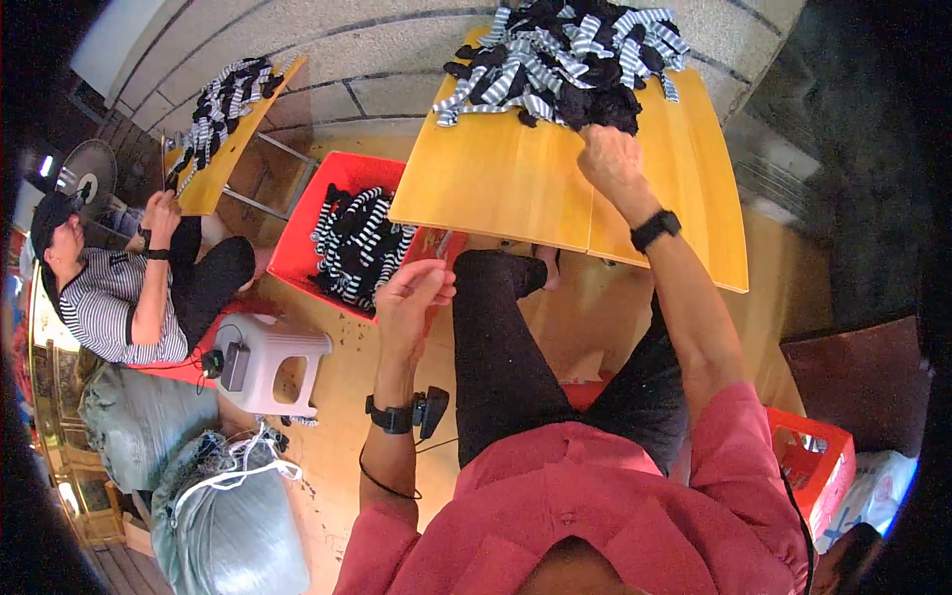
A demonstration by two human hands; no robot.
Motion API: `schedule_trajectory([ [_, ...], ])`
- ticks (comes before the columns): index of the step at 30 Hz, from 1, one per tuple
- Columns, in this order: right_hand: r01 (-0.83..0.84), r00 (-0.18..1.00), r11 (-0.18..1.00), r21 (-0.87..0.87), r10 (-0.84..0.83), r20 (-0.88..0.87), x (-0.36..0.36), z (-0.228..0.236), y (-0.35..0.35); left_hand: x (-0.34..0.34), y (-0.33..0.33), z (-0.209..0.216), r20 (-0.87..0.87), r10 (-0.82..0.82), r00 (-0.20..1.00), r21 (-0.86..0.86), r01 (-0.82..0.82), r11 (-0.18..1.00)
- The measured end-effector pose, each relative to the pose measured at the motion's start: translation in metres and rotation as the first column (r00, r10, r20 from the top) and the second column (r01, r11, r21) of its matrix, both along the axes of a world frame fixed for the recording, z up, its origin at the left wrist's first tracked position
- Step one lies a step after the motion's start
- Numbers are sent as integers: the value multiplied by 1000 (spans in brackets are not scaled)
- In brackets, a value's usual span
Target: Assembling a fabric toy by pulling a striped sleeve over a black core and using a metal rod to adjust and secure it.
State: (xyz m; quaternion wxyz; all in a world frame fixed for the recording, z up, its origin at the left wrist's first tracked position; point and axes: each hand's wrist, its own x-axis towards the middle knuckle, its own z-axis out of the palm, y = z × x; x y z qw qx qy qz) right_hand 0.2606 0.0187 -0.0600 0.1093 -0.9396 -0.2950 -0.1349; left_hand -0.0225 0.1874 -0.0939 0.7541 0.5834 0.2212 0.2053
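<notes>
Head view: striped strips (572, 65), long axes pointing mixed ways.

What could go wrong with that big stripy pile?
Two things, maybe. The jumbled pile spreads to the sides of the table, so a loose piece might slip off. And the right hand is at the black cloth on its near side, so a pull there could drag other pieces along.
</notes>
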Motion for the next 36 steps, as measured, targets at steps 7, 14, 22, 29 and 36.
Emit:
schedule_trajectory([
  [7, -92, 996, 974, 205, 94, -3, -79, -4, -86, 26, -15, 24, 55, -73, 996, 102, 67, 993],
  [14, 51, 967, 923, 382, 50, -250, -117, 15, -129, 109, -65, -1, 143, -101, 985, 743, -40, 668],
  [22, 218, 974, 922, 321, -183, -136, -84, -20, -164, 168, -101, -4, 93, -66, 994, 910, -58, 411],
  [29, 85, 962, 868, 490, 58, -269, -114, -18, -169, 186, -109, -4, 77, -50, 996, 952, -58, 301],
  [36, 263, 958, 844, 467, -172, -229, -101, -13, -189, 208, -127, -7, -68, -13, 998, 996, 69, 48],
])
